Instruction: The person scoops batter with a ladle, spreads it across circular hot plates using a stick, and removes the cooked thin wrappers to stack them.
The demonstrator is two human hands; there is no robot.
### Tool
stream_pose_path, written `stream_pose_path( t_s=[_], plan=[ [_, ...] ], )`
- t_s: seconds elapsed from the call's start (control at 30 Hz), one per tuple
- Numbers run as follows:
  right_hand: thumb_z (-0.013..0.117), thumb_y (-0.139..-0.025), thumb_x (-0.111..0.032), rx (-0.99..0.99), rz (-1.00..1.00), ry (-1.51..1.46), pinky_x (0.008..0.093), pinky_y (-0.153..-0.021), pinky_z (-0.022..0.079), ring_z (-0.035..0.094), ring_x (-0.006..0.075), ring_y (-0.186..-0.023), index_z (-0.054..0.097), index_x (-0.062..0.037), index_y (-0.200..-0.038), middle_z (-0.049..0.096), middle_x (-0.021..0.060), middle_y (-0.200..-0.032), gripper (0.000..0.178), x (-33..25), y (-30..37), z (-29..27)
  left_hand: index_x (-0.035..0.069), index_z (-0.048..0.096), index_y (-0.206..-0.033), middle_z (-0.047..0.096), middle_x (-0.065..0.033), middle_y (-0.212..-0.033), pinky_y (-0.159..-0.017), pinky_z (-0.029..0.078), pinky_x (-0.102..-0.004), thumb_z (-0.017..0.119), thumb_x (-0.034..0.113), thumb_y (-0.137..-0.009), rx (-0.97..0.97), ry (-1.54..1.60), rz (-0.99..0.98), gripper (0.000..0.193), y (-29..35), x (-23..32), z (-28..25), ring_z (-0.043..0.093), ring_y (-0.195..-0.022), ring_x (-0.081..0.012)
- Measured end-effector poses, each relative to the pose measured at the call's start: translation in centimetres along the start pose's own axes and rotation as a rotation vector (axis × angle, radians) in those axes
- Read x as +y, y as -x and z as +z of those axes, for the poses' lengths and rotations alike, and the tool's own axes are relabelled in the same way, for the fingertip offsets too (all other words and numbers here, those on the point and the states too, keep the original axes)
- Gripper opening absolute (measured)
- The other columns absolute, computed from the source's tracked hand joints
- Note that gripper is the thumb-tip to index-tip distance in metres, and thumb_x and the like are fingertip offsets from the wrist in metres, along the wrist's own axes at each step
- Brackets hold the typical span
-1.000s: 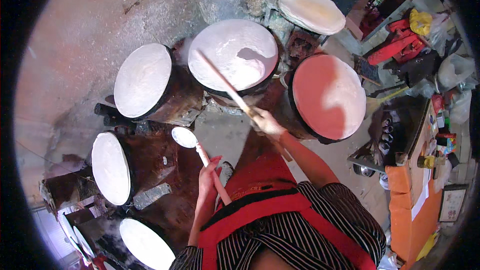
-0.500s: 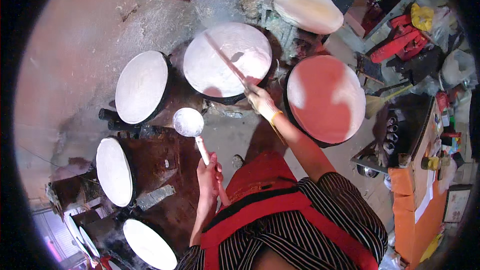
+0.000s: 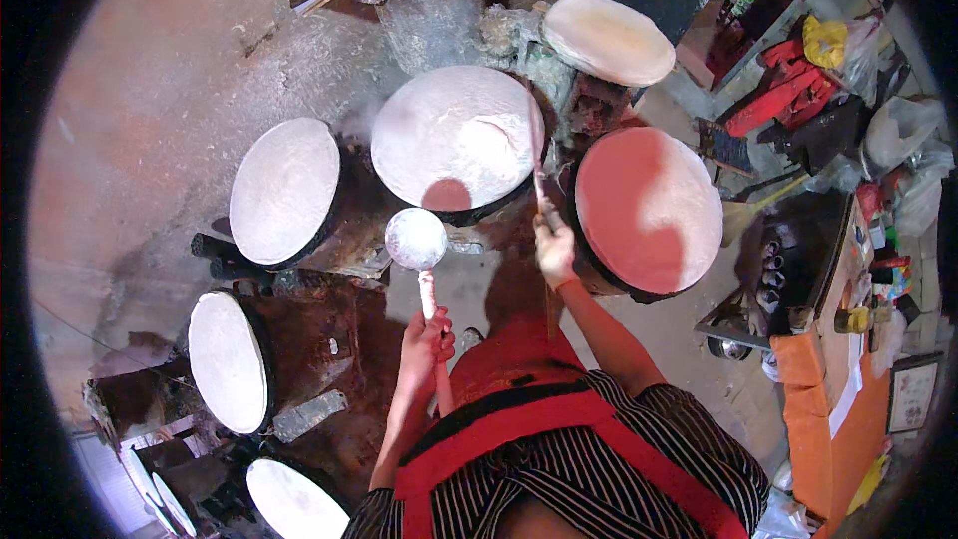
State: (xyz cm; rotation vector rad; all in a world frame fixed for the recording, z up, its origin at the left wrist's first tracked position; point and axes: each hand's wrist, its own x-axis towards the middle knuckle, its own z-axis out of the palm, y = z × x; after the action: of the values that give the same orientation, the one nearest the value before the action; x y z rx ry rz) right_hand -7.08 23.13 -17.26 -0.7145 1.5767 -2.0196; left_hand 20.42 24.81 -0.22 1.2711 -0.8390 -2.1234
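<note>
My left hand grips the handle of a ladle. Its round, white-coated bowl is raised by the near edge of the middle griddle. A pale layer that looks like batter covers that griddle, with a brighter patch right of its centre. My right hand is closed round a long thin stick, blurred by motion, which points away from me along the griddle's right side. Whether the stick touches the layer I cannot tell. To the right of that hand lies another coated griddle, partly in red-tinted shadow.
More round pale-topped griddles stand at the left, lower left and bottom left. A pale round slab sits at the far right. Beside me on the right stands a cluttered table with an orange cover; a broom leans behind it.
The stick has swung from across the middle griddle to its right side, my right hand moving right and nearer. A dark gap in the coating no longer shows. The ladle has shifted right.
</note>
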Motion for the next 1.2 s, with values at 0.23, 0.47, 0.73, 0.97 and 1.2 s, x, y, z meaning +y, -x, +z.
stream_pose_path(
  t_s=[0.23, 0.47, 0.73, 0.97, 1.2],
  plan=[
    [0.055, -0.086, -0.004, -0.109, -0.081, 0.378, 0.0252, -0.088, 0.042, 0.057, 0.0129, -0.096, 0.059, -0.002, -0.115, 0.064, 0.0079, -0.107, 0.029, -2.5, -4.4, 1.6, 0.003, 0.047, -0.108, 0.046, -0.0004, -0.077, -0.044, 0.028, -0.0176, 0.05, 0.015, -0.091, -0.021, -0.031, -0.091, 0.022, -1.2, -0.3, -1.2, 0.039, -0.057, -0.0058],
    [0.053, -0.087, -0.007, -0.426, 0.077, 0.385, 0.0246, -0.095, 0.036, 0.051, 0.0094, -0.103, 0.055, 0.0019, -0.119, 0.061, 0.0067, -0.111, 0.034, -6.6, 2.6, -1.3, 0.004, 0.048, -0.099, 0.046, -0.0008, -0.073, -0.042, 0.031, -0.0195, 0.049, 0.018, -0.091, -0.033, -0.115, -0.018, 0.016, -5.8, 0.9, -3.0, 0.042, -0.055, -0.0078],
    [0.05, -0.086, -0.011, -0.114, 0.33, 0.272, 0.0247, -0.072, 0.044, 0.052, 0.0078, -0.076, 0.058, -0.0019, -0.117, 0.062, -0.0009, -0.087, 0.033, -4.1, 7.1, -1.8, 0.005, 0.043, -0.09, 0.043, -0.0026, -0.066, -0.04, 0.04, -0.0239, 0.046, 0.008, -0.088, -0.06, -0.175, 0.021, 0.004, -17.4, 5.0, 2.5, 0.044, -0.049, -0.0128],
    [0.055, -0.086, -0.015, -0.259, 0.642, -0.115, 0.0206, -0.044, 0.032, 0.041, 0.0049, -0.051, 0.061, -0.0057, -0.113, 0.053, -0.0034, -0.064, 0.029, -8.8, 6.5, 1.8, 0.001, 0.049, -0.097, 0.047, -0.0004, -0.07, -0.039, 0.034, -0.0197, 0.036, 0.004, -0.091, -0.348, 0.183, -0.1, 0.014, -17.7, 9.1, 0.9, 0.042, -0.048, -0.0053],
    [0.053, -0.084, -0.014, -0.231, 0.027, 0.734, 0.0307, -0.07, 0.048, 0.062, 0.0195, -0.077, 0.059, 0.0001, -0.107, 0.065, 0.0128, -0.085, 0.027, -5.4, 9.3, -0.5, -0.002, 0.047, -0.097, 0.037, 0.0011, -0.066, -0.033, 0.026, -0.0145, 0.049, 0.004, -0.088, -0.387, 0.535, -0.498, 0.011, -9.3, 11.3, -2.6, 0.034, -0.047, -0.0033]
  ],
)
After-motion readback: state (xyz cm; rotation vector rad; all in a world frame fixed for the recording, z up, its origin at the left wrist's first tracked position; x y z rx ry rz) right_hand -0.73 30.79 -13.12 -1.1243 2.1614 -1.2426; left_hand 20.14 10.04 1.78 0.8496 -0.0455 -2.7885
